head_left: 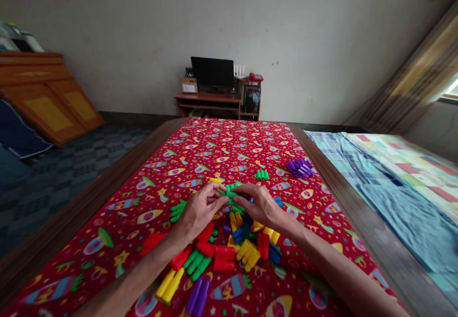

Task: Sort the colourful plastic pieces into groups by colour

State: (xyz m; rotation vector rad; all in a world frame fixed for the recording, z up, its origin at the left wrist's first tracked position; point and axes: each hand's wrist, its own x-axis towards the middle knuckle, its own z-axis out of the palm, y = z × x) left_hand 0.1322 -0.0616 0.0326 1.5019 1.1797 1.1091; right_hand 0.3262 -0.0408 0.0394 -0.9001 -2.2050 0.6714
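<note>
Near the middle of the table, my left hand (204, 206) and my right hand (258, 203) meet around a green plastic building block (231, 191). Both hands pinch it between thumb and fingers, one from each side; part of it is hidden by the fingertips. Below them lies a loose pile of blocks, among them a yellow block (248, 255), a red block (224, 258), a green block (197, 263) and a blue block (241, 232). Closer to me are a yellow block (170, 284) and a purple block (198, 296).
Beyond my right hand a small green block (262, 174) lies apart, with a purple cluster of blocks (300, 168) farther right. A red patterned cloth (229, 145) covers the table. A bed (404, 174) adjoins on the right; a desk (211, 98) with a monitor (212, 71) stands beyond.
</note>
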